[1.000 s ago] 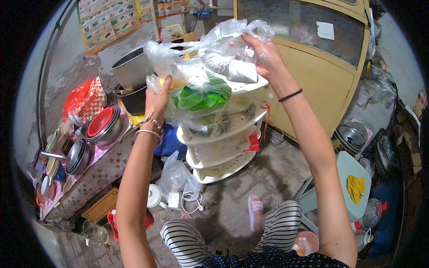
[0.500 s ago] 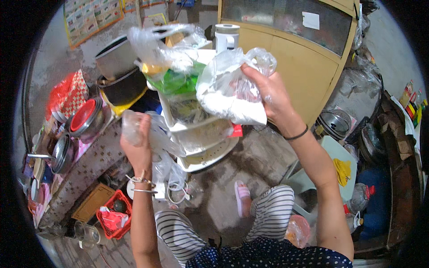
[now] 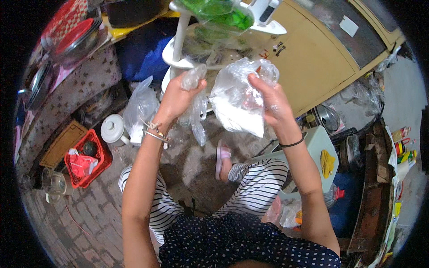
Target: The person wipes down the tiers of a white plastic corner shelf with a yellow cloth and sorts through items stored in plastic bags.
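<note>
My right hand (image 3: 273, 99) is closed round the gathered top of a clear plastic bag of white powder (image 3: 237, 109), which hangs in front of a white shelf rack. To its left, my left hand (image 3: 181, 96) grips a crumpled clear plastic bag (image 3: 195, 117); one bunched end sticks up above the fist and the rest trails below it. The two bags are close together but appear apart. Behind them, the white shelf rack (image 3: 179, 35) carries a green plastic bag (image 3: 223, 13) on an upper tier.
A red basket (image 3: 107, 161) and a white lidded pot (image 3: 114, 128) stand on the floor at left. A pale green stool (image 3: 315, 149) with a yellow cloth (image 3: 327, 163) is at right. Behind stands a tan cabinet (image 3: 308, 67). Pans (image 3: 78, 42) sit at far left.
My view has tilted downward and turned. My left hand has come closer to the right with its crumpled bag. The right hand still holds the powder bag.
</note>
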The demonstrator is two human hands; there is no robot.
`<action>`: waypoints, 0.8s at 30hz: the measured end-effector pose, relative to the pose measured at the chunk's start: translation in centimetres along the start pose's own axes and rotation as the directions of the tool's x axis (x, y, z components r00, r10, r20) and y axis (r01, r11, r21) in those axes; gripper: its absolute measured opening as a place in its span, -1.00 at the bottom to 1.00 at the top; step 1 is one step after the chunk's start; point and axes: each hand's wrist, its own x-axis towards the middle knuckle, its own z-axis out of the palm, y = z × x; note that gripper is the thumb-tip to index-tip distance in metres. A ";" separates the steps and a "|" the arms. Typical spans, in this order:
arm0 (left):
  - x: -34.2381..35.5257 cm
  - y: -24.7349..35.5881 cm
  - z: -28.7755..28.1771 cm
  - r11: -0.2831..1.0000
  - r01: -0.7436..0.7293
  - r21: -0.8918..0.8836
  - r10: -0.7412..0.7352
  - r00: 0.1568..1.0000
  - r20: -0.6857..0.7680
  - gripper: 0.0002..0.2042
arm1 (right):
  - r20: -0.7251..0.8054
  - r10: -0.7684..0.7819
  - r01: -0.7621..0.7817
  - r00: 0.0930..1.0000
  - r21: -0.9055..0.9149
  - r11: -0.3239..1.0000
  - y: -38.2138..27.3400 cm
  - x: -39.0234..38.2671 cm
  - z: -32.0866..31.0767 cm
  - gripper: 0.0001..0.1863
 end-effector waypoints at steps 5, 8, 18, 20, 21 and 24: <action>-0.3 -2.8 -2.0 0.998 -0.003 -0.063 0.008 0.998 0.068 -0.64 | -0.002 0.064 -0.064 0.998 -0.007 0.998 1.5 0.3 0.8 -0.76; -0.7 -2.2 -2.5 0.995 -0.096 0.025 0.091 0.985 0.148 -0.59 | -0.030 0.108 -0.110 0.994 -0.047 0.993 2.1 0.3 1.4 -0.75; -0.1 -3.3 -3.6 0.997 -0.081 0.008 0.080 0.990 0.114 -0.66 | 0.102 0.267 -0.272 0.958 0.030 0.962 4.9 1.5 1.2 -0.81; -0.5 -2.5 -4.4 0.999 -0.002 -0.053 0.010 0.988 0.157 -0.68 | 0.110 0.273 -0.279 0.956 0.042 0.959 5.1 1.4 1.4 -0.80; -0.5 -2.3 -4.7 0.997 0.018 -0.078 -0.004 0.985 0.175 -0.67 | 0.113 0.271 -0.277 0.956 0.036 0.960 5.2 1.4 1.5 -0.79; -0.8 -2.3 -5.2 0.990 0.053 -0.129 -0.024 0.976 0.218 -0.67 | 0.098 0.253 -0.260 0.962 0.061 0.964 5.4 0.8 2.6 -0.76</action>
